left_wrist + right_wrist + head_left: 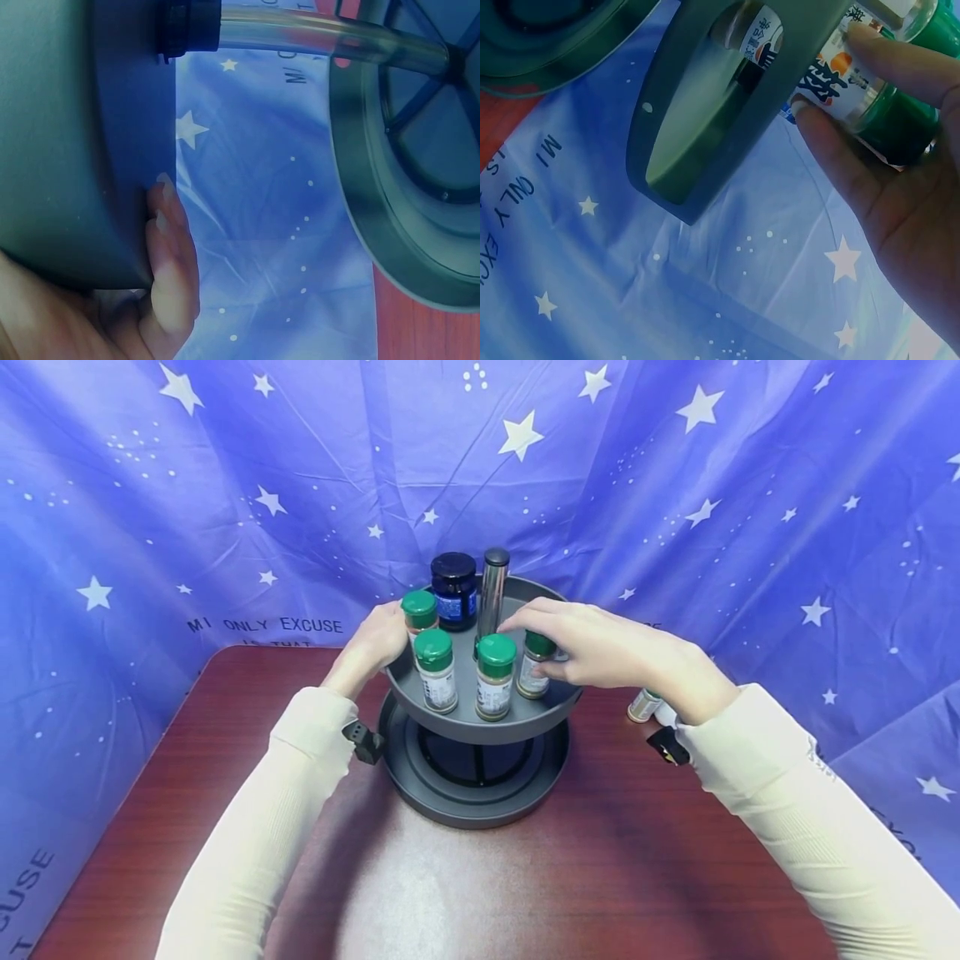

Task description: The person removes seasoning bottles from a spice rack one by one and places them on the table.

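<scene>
A grey two-tier turntable rack stands on the table, and my left hand point(381, 637) grips the left rim of its upper tray point(457, 727). In the left wrist view, the fingers point(174, 277) curl under that tray's underside. My right hand point(600, 643) holds a green-capped spice jar point(532, 681) between thumb and fingers at the tray's right side. The right wrist view shows this jar's printed label point(829, 79) beside a slotted opening in the tray wall. Three more green-capped jars point(438, 689) stand on the upper tray, left and front.
A dark lidded jar point(454, 597) and the rack's metal post point(493, 589) rise at the back of the upper tray. The lower tray point(480, 814) sits beneath. Another small jar point(642, 705) is on the table point(600, 860) near the right wrist. A blue star-printed curtain point(480, 460) hangs behind.
</scene>
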Demonstrator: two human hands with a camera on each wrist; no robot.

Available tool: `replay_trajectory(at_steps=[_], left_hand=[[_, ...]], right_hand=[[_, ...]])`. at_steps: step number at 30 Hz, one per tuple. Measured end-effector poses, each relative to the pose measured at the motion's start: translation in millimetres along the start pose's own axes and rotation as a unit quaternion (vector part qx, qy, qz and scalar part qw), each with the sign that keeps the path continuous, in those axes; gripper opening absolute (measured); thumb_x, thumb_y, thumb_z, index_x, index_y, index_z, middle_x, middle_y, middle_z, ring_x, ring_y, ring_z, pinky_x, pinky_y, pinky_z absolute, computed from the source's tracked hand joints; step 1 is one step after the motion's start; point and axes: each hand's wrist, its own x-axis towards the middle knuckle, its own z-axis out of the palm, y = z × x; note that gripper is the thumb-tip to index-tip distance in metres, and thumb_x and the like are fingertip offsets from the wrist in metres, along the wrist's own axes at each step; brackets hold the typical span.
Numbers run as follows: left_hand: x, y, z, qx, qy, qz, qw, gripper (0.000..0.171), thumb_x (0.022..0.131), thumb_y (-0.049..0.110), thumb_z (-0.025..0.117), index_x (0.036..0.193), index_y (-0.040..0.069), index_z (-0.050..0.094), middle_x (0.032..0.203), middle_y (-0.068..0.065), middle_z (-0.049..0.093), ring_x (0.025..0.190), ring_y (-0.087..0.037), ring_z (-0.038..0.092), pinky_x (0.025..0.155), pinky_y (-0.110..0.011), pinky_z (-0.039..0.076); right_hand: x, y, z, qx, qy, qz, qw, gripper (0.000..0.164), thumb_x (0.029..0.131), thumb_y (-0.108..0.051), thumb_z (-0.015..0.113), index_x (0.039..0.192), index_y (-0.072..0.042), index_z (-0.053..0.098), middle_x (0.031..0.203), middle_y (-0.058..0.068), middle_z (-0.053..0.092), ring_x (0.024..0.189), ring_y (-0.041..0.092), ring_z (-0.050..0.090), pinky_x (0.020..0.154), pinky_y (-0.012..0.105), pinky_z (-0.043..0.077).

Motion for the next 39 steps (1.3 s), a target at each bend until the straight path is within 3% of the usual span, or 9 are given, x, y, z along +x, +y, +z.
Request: replay_trajectory(at_steps=[6,13,18,25,39], left_hand=[[-1.7,0.7,-1.0,-0.001,0.0,-0.007,1.0,0.052,0.106,0.034,0.021,0.144,0.011,0.048,0.149,-0.012,0.047,0.136,-0.029,0.046,0.11,-0.049,0.041],[-0.8,-0.3,0.7,-0.006,-0.001,0.002,1.0,0.051,0.106,0.035,0.022,0.143,0.011,0.048,0.15,-0.012,0.047,0.139,-0.028,0.044,0.113,-0.048,0.039],[-0.6,-0.8,1.3,-0.001,-0.003,0.003,1.0,0.053,0.107,0.036,0.019,0.146,0.01,0.046,0.153,-0.012,0.045,0.144,-0.03,0.038,0.118,-0.047,0.034],[-1.9,0.7,-0.1,-0.003,-0.001,-0.003,1.0,0.055,0.107,0.036,0.018,0.143,0.009,0.048,0.152,-0.012,0.045,0.144,-0.031,0.039,0.116,-0.048,0.035],[-2.0,0.8,0.1,-0.01,-0.001,-0.004,0.9999,0.052,0.106,0.036,0.021,0.141,0.01,0.051,0.15,-0.011,0.047,0.14,-0.029,0.043,0.112,-0.049,0.039]], right_hand=[[0,-1,1,-0.008,0.014,-0.003,1.0,0.035,0.087,-0.005,0.07,0.12,-0.006,0.061,0.117,0.008,0.062,0.104,0.022,0.058,0.092,0.042,0.05],[-2,-2,0,-0.014,0.015,0.001,1.0,0.022,0.086,-0.005,0.07,0.104,-0.01,0.059,0.096,0.004,0.056,0.083,0.018,0.05,0.076,0.037,0.044],[-4,1,-5,-0.01,0.022,0.001,1.0,0.021,0.085,-0.008,0.073,0.102,-0.011,0.061,0.097,0.003,0.06,0.083,0.016,0.053,0.079,0.036,0.047],[-9,5,-18,-0.013,0.04,0.019,0.999,0.022,0.086,-0.012,0.074,0.104,-0.011,0.062,0.097,0.003,0.062,0.08,0.017,0.052,0.078,0.035,0.045],[-18,14,-25,-0.007,0.062,0.036,0.997,0.023,0.085,-0.004,0.066,0.107,-0.012,0.065,0.106,0.004,0.064,0.092,0.019,0.056,0.084,0.037,0.047]])
